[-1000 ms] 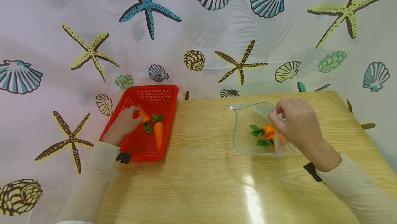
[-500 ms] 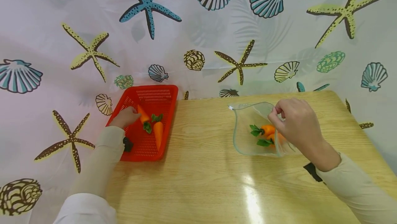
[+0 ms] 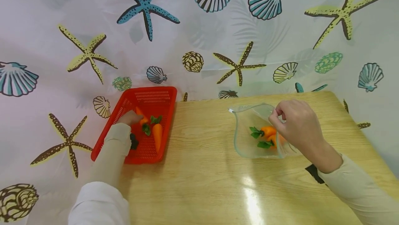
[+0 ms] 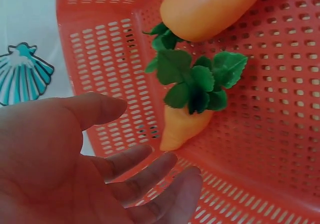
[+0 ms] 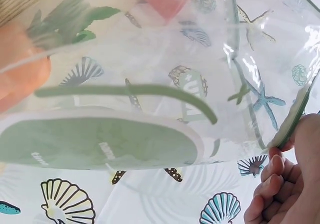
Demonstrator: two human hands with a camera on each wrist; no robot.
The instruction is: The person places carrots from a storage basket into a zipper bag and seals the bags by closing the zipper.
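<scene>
left hand [image 4: 75, 169] open, fingers relaxed, just beside small carrot [image 4: 182, 121] in red basket [image 3: 162, 95] | carrot's long axis points toward the fingers | right hand [image 3: 296, 124] pinches clear bag [image 3: 246, 114] rim, far right on worktop [image 3: 202, 169]

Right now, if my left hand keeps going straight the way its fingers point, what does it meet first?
Probably the nearer toy carrot in the red basket; the left hand is open just short of it, though depth is unclear.

left hand [image 3: 130, 117] open, right hand [image 3: 296, 124] pinching

Bright, even light; glare streaks the table [image 3: 252, 197].
</scene>
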